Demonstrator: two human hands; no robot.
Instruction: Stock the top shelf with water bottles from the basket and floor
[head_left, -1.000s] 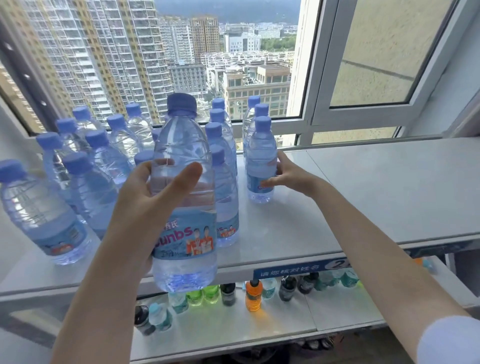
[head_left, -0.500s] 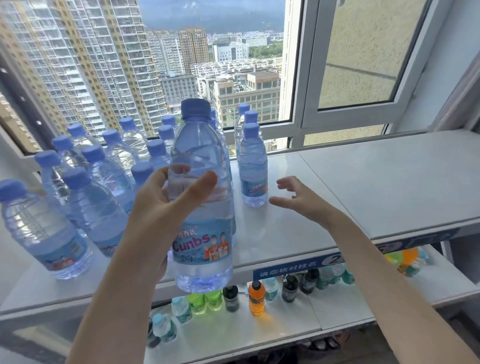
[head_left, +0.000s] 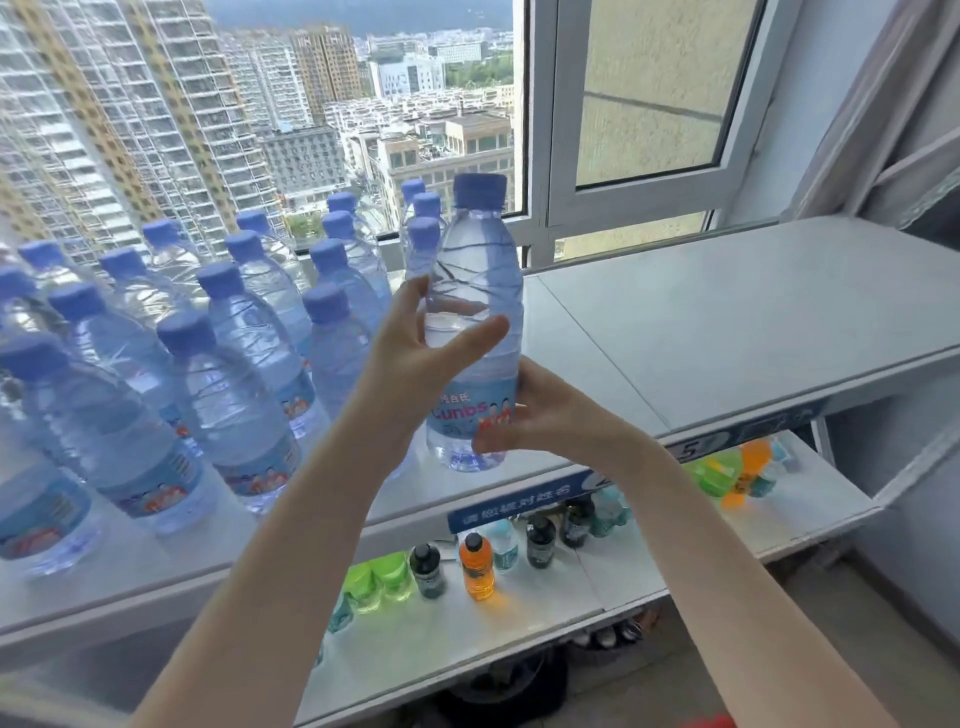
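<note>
The lower shelf carries small drinks in a row, among them green bottles, dark ones and an orange bottle. Above it, both hands grip one upright water bottle. The left hand wraps its ribbed middle, thumb across the front. The right hand curls around the labelled lower part. The bottle's base is at the front of the top shelf; whether it touches the shelf cannot be told. It is just right of the stocked water bottles, which stand in rows with blue caps across the shelf's left half, back to the window.
</note>
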